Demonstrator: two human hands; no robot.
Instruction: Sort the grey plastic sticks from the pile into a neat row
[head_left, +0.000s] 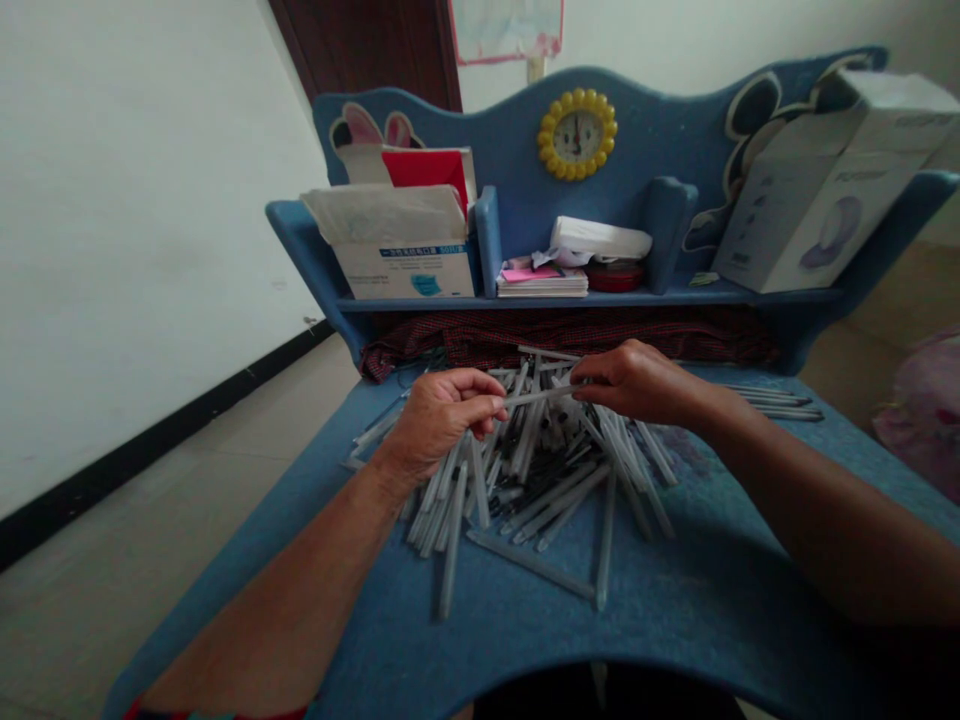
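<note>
Head view: tube heap point(541, 488) underlies held tube point(534, 397).

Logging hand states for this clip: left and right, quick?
Left hand: closed, pinching one end of a grey tube.
Right hand: closed on the tube's other end.

Bare forearms, left hand point(439, 420), right hand point(637, 382), red sleeve hem point(225, 713) (left arm)

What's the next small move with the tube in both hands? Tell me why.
Probably lift the tube slightly clear: the left hand and right hand each pinch one end, and it hangs just above the heap of like tubes on the desk, where it could snag.
</note>
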